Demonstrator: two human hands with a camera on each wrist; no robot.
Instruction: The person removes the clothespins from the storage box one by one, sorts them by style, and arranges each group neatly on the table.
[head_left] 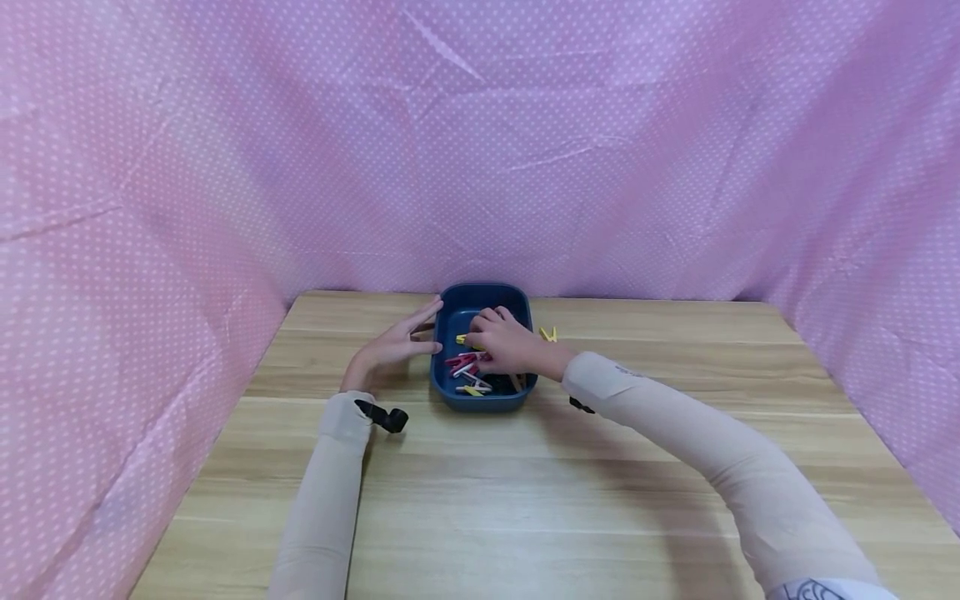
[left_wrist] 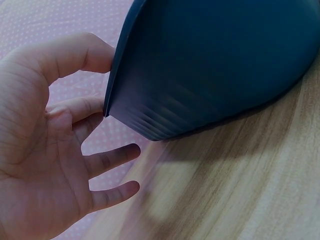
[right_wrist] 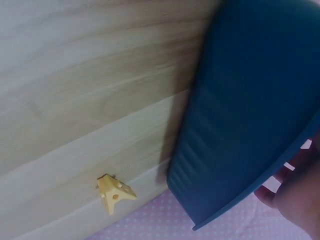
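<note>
A dark blue plastic bin [head_left: 480, 403] stands near the table's far edge with several small clothespins inside. Among them are red clothespins [head_left: 455, 363], a white clothespin [head_left: 477, 382] and a yellow clothespin [head_left: 461, 339]. My left hand [head_left: 401, 342] has its fingers spread, with thumb and fingertips at the bin's left rim; in the left wrist view its other fingers point loosely out past the wall. My right hand [head_left: 506, 342] reaches over the right rim into the bin, fingers bent down among the clothespins. Its fingertips are hidden, and I cannot tell whether they hold one.
A yellow clothespin [right_wrist: 115, 193] lies on the wooden table [head_left: 480, 500] just right of the bin. Pink dotted cloth [head_left: 480, 167] hangs behind the table and along both sides. Each wrist carries a small black camera mount.
</note>
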